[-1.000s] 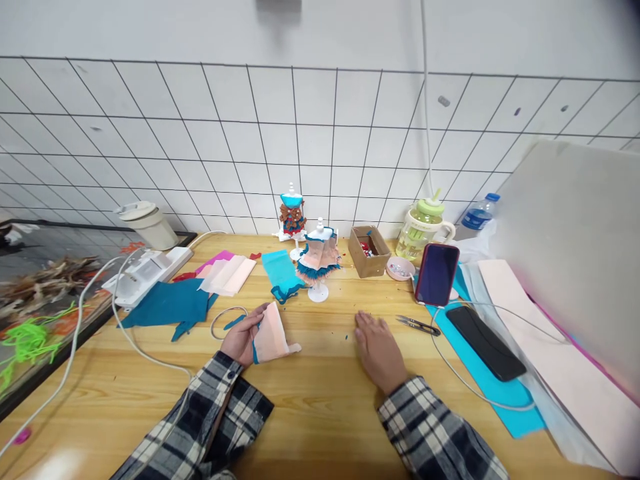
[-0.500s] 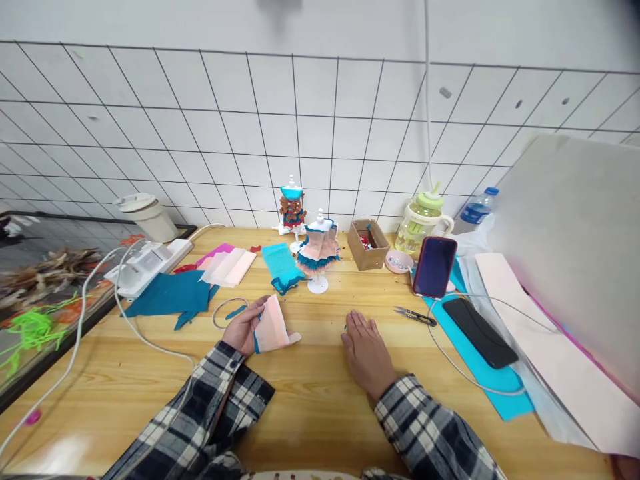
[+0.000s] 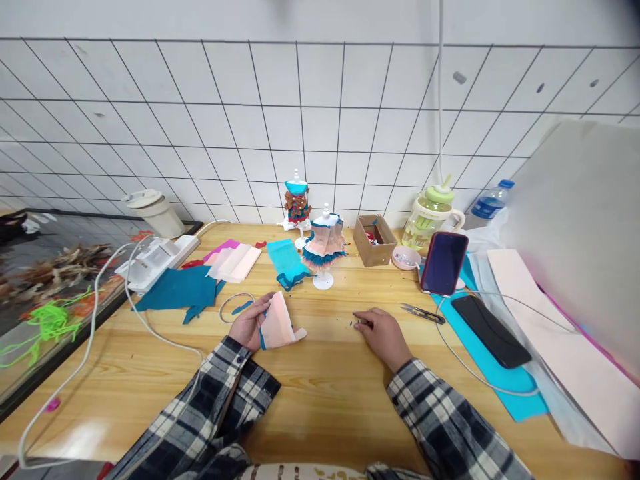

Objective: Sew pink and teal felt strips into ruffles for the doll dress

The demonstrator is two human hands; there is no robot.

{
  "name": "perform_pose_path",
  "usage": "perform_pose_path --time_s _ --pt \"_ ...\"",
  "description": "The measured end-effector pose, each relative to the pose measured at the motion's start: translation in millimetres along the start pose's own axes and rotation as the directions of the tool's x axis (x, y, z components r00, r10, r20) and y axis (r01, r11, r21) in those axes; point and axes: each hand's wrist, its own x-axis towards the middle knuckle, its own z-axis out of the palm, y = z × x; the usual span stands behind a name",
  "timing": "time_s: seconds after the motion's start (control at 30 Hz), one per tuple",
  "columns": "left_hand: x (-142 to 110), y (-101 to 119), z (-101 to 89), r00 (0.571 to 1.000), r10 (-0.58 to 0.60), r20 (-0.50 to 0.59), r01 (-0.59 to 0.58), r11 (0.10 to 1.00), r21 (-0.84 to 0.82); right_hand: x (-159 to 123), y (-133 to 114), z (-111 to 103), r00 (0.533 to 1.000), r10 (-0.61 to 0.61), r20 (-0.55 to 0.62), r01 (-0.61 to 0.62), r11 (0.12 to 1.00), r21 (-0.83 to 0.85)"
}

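Evidently light, soft and easily torn, the peach piece (image 3: 278, 323) sits near left, pinched in the left hand (image 3: 248, 325), best held by its teal edge; right hand (image 3: 385, 338) curled nearly closed, contents unclear.

1. The tabletop (image 3: 320, 393) is glossy, pale wood-grain
2. On its left lie a white power strip (image 3: 157, 263), dark teal material (image 3: 175, 291) and pale pink sheets (image 3: 235, 263)
3. A thin ring (image 3: 221, 311) lies around a teal scrap (image 3: 242, 307)
4. Two small dress forms (image 3: 325, 243) stand near the back, left of an open cardboard box (image 3: 375, 250)
5. Just beside the box sits a pink dish (image 3: 407, 265); snips (image 3: 423, 313) lie nearer
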Motion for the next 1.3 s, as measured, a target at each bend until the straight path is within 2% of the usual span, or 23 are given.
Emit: perform_pose_path --time_s 0.13,0.27,0.37,0.43,0.5,0.57,0.67,0.8,0.93,1.07,1.17,1.3 --pt "0 1 1.4 1.0 -0.017 0.015 0.016 1.0 0.011 5 -2 3 0.999 -0.044 -0.021 0.045 0.998 0.044" --pt "1 1 1.1 1.0 -0.012 -0.004 0.012 1.0 0.011 4 10 -1 0.995 -0.012 -0.094 0.023 0.993 0.113" --pt "2 2 2.3 1.0 -0.008 -0.001 0.008 1.0 0.017 4 14 -4 0.983 -0.103 -0.152 0.112 0.992 0.052" --pt "2 2 3.4 1.0 -0.012 0.004 0.012 1.0 0.015 4 10 -3 0.974 -0.206 -0.098 0.205 0.979 -0.019" --pt "3 2 4.1 1.0 -0.015 0.009 0.015 1.0 0.015 3 2 -1 0.962 -0.271 0.034 0.273 0.959 -0.08" --pt "2 2 4.3 1.0 -0.011 0.007 0.011 1.0 0.017 -1 -5 0 0.946 -0.289 0.144 0.308 0.942 -0.133" --pt "1 1 3.8 1.0 0.001 -0.004 -0.001 1.0 0.024 -11 -4 -5 0.938 -0.282 0.203 0.319 0.93 -0.181" --pt "0 1 3.0 1.0 0.003 -0.003 -0.003 1.0 0.027 -19 11 -15 0.947 -0.27 0.175 0.294 0.947 -0.129" --pt "1 1 1.4 1.0 -0.001 0.001 0.001 0.999 0.032 -18 21 -15 0.972 -0.236 0.024 0.236 0.972 -0.002" --pt "1 0 -0.8 1.0 0.003 0.006 -0.003 0.999 0.037 -15 18 -7 0.989 -0.091 -0.116 0.082 0.993 -0.086" --pt "1 0 -1.7 1.0 0.009 0.005 -0.009 0.999 0.032 -17 10 0 0.992 0.002 -0.128 -0.021 0.99 -0.141" --pt "1 -1 -1.5 1.0 0.008 -0.001 -0.008 1.0 0.018 -21 0 5 0.994 0.012 -0.105 -0.026 0.992 -0.127"
